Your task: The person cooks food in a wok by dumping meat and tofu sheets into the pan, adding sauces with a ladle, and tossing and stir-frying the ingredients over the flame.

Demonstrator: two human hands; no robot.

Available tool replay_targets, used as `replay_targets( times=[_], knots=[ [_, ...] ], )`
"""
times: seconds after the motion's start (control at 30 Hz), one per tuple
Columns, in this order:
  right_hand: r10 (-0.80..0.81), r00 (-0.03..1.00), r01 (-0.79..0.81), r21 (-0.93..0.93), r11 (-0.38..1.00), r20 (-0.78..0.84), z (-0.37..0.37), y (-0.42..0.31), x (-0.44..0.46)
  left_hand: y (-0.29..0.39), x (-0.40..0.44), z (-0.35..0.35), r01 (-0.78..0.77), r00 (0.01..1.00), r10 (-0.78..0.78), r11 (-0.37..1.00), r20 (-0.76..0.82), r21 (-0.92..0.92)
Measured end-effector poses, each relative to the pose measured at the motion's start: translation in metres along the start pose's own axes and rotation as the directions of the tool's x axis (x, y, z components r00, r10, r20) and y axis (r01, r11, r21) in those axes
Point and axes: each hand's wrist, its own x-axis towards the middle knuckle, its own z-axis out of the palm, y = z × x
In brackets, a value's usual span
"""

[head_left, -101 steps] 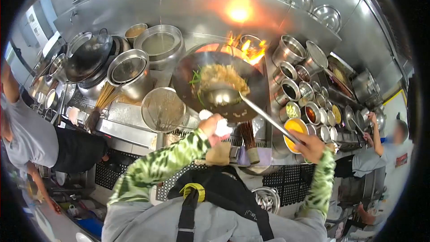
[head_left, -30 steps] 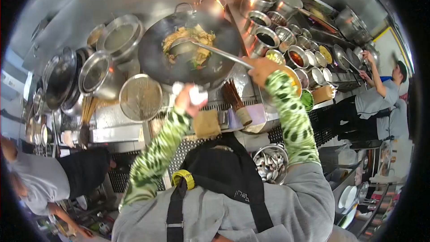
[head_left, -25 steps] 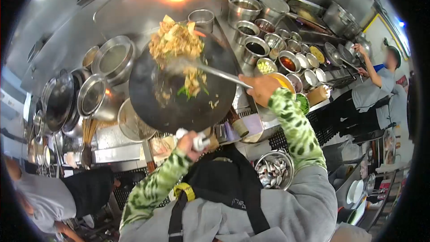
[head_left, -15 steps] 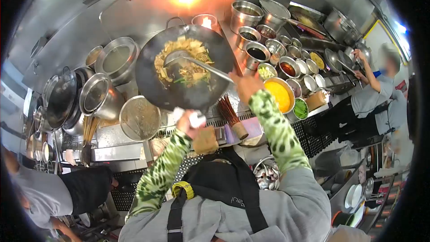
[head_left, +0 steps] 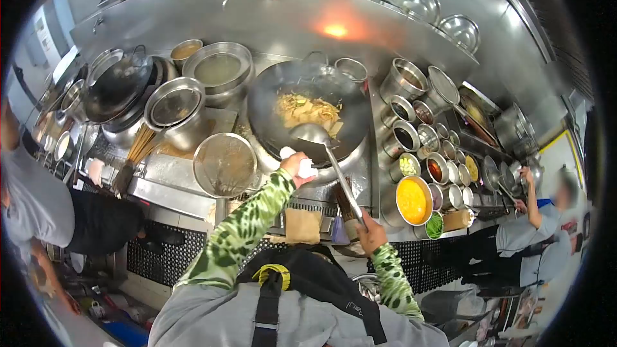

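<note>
My left hand [head_left: 295,169] is closed around a folded white cloth [head_left: 307,168] at the near rim of a large dark wok [head_left: 265,112]. Whether the cloth pinches the wok's edge or a handle is hidden. Wide noodles with bits of green [head_left: 310,112] lie heaped in the wok's middle. My right hand [head_left: 371,234] grips the end of a long-handled metal ladle [head_left: 344,185]. The ladle's bowl rests low in the wok, on the near side of the noodles. Steam drifts above the wok.
A round strainer [head_left: 225,164] sits left of the wok. To the right stand a pot of yellow liquid [head_left: 412,200], chopped greens [head_left: 434,225] and several sauce containers. A bamboo brush [head_left: 347,209] lies in front. One co-worker [head_left: 530,228] stands right, another person [head_left: 38,180] left.
My right hand has drawn back toward my body, pulling the ladle from over the food to the near side. The noodles are now more heaped together. The flame's glow has shrunk; my view has shifted.
</note>
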Motion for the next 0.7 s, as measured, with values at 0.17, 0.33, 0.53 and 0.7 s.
replay_targets(
  times=[0.17, 0.33, 0.53, 0.7],
  knots=[
    [0.128, 0.948, -0.117, -0.055, 0.992, 0.291, -0.129, -0.029, -0.003, -0.021, -0.016, -0.023, 0.11, 0.915, -0.099, 0.994, 0.392, -0.004],
    [0.064, 0.938, 0.06, -0.342, 0.938, 0.34, -0.16, -0.069, 0.073, 0.007, -0.096, 0.035, 0.153, 0.98, -0.156, 0.988, 0.121, 0.033],
    [-0.002, 0.995, 0.056, -0.532, 0.845, 0.101, -0.082, -0.065, 0.13, -0.089, -0.023, -0.058, 0.051, 0.969, -0.067, 0.996, 0.24, 0.075],
    [-0.131, 0.99, 0.138, -0.339, 0.931, 0.042, -0.083, -0.06, 0.095, -0.087, -0.03, -0.062, 0.068, 0.979, -0.059, 0.997, 0.194, -0.037]
  ],
)
